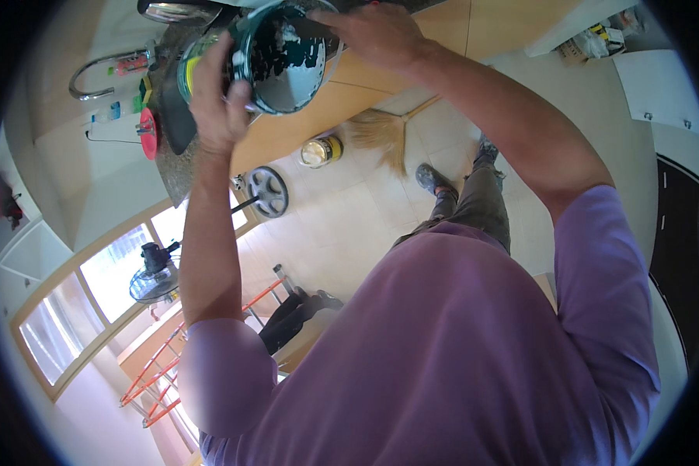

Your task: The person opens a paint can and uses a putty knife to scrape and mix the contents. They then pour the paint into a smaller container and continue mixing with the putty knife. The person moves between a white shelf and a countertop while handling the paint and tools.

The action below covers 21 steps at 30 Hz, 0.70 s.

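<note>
A round can (283, 58) with a dark teal inside smeared with white is held up near the top of the view, its open mouth tilted toward me. My left hand (217, 101) grips its left side, fingers wrapped over the rim. At the can's upper right edge, my right hand (373, 35) lies over the rim with its fingers curled on it. Both forearms reach up from purple sleeves. The can's base and its far side are hidden.
A speckled counter (175, 167) with a curved tap (101, 74) and a red round object (148, 132) is at the left. On the tiled floor are a small tin (321, 151), a straw broom (380, 132), a wheel (269, 191), a fan (154, 279) and an orange ladder (163, 365).
</note>
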{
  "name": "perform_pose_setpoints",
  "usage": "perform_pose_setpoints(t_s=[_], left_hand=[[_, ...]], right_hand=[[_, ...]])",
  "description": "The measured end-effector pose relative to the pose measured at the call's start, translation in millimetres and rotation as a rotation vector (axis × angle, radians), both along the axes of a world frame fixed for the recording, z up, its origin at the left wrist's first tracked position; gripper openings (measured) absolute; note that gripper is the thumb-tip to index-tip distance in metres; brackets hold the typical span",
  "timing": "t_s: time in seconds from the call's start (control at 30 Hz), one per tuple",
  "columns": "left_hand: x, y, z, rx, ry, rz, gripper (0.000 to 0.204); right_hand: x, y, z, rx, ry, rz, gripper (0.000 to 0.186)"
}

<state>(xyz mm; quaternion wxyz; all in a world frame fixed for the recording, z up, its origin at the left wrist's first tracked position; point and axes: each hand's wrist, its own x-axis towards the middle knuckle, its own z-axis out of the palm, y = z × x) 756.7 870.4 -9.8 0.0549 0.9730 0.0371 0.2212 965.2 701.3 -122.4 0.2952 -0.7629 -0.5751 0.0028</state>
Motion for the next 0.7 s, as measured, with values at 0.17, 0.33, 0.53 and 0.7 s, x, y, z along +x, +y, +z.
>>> perform_pose_setpoints(t_s=[0.17,0.33,0.53,0.7], left_hand=[[27,22,-19,0.198,-0.194,0.062,0.054],[19,34,-34,0.096,-0.261,0.088,0.051],[39,41,-9,0.156,-0.092,0.274,0.046],[20,29,-15,0.136,-0.21,0.148,0.044]], right_hand=[[29,-6,46,-0.029,0.085,0.133,0.071],[37,-4,39,-0.121,0.173,0.112,0.048],[16,2,25,-0.453,0.094,-0.052,0.044],[10,-2,38,-0.44,0.137,-0.04,0.046]])
